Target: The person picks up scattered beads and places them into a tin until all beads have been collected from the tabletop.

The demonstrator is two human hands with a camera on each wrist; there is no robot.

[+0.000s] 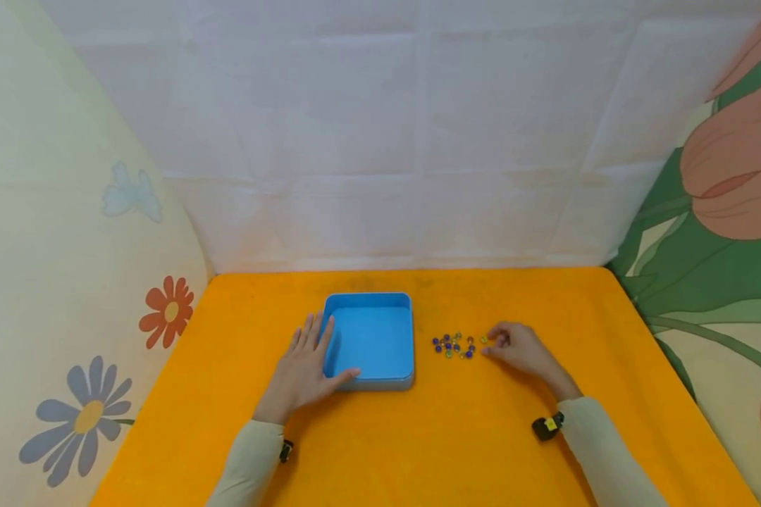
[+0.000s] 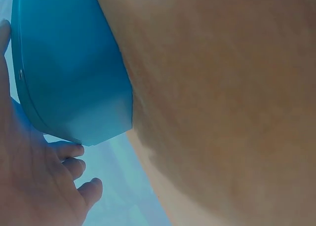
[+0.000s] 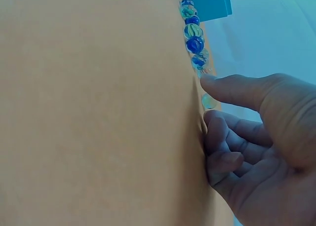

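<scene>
1. Nearest me, pale sleeves cross the table.
2. The left hand lies spread, fingers straight, against the box, left of table centre; stiff, light-looking, best steadied by its walls.
3. The right hand curves thumb and fingers, parted, around one marble, seemingly ungripped.
4. Between box and right hand, mid-table: marbles, likely hard, slippery; pinch across the middle.
5. Beyond the far edge, white cloth.

The box is plain blue. The marbles are dark blue or clear with green swirls. The table is orange; the rear sheet is white. The left sheet bears grey-blue and red flowers; the right sheet, salmon-pink tulips.
</scene>
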